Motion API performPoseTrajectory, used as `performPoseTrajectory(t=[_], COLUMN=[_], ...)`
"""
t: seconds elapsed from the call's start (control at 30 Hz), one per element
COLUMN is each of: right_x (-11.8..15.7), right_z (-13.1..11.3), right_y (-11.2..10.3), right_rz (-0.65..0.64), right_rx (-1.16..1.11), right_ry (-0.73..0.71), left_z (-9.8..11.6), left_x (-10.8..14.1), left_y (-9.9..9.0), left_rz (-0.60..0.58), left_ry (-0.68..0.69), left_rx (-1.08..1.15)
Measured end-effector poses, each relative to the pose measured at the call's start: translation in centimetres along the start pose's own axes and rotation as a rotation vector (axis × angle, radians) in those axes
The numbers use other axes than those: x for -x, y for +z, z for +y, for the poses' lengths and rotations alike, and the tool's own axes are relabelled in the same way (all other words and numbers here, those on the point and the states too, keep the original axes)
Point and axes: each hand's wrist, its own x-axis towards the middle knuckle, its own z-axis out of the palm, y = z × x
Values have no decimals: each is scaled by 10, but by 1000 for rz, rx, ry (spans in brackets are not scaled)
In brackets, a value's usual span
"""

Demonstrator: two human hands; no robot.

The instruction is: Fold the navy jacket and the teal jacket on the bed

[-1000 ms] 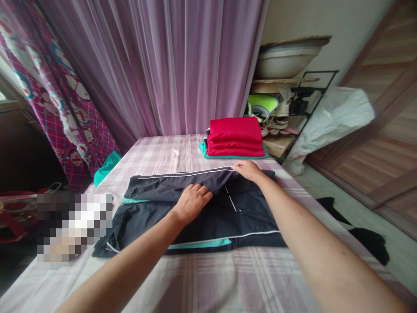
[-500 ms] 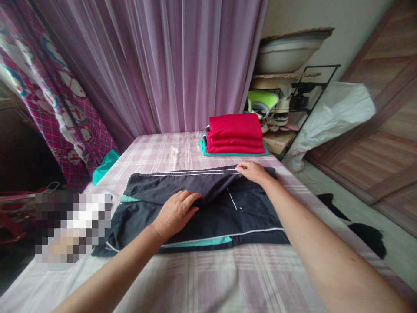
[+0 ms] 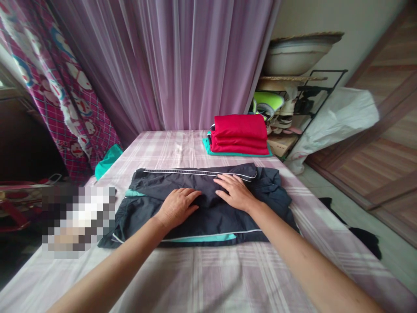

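A dark garment (image 3: 208, 219) with white piping and turquoise patches lies partly folded across the plaid-covered table. Resting on its middle is my left hand (image 3: 180, 204), palm down with the fingers stretched out. Just to the right, my right hand (image 3: 235, 191) also lies flat on the fabric, fingers spread, close to the white-piped far edge. Neither hand grips the cloth. The right end of the garment looks bunched and wrinkled. Beyond it sits a stack of folded red clothing (image 3: 241, 134) on a turquoise folded piece (image 3: 206, 147).
Purple curtains (image 3: 195, 65) hang behind the table (image 3: 202, 278). At the left edge are turquoise cloth (image 3: 109, 161) and a blurred-out object (image 3: 83, 221). A rack (image 3: 321, 98) with shoes and basins, a white plastic bag (image 3: 345, 117) and a wooden door (image 3: 374, 126) stand right.
My right hand has let go of the garment's far edge and moved left and nearer, flat onto the cloth. The far flap's right end now lies differently. My left hand stays in place.
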Motion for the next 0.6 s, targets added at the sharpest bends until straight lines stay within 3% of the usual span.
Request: performPoseTrajectory(t=[0.1,0.23,0.3,0.47,0.6], right_x=[13,5,-5,-28,-30], right_z=[-9,-14,-11,1,0], right_y=[-4,-8,-7,-6,-15], right_rz=[10,5,39,175,165], right_rx=[5,-38,-120,-269,-341], right_ry=[-135,-218,-135,276,288], left_z=[-23,-57,-72,-103,-115], left_x=[11,32,43,60,61], left_y=[-3,-7,-11,-25,-44], left_rz=[23,-17,-43,-82,-99], left_ry=[-60,-98,-139,-380,-499], left_rx=[-3,-25,-47,-137,-208])
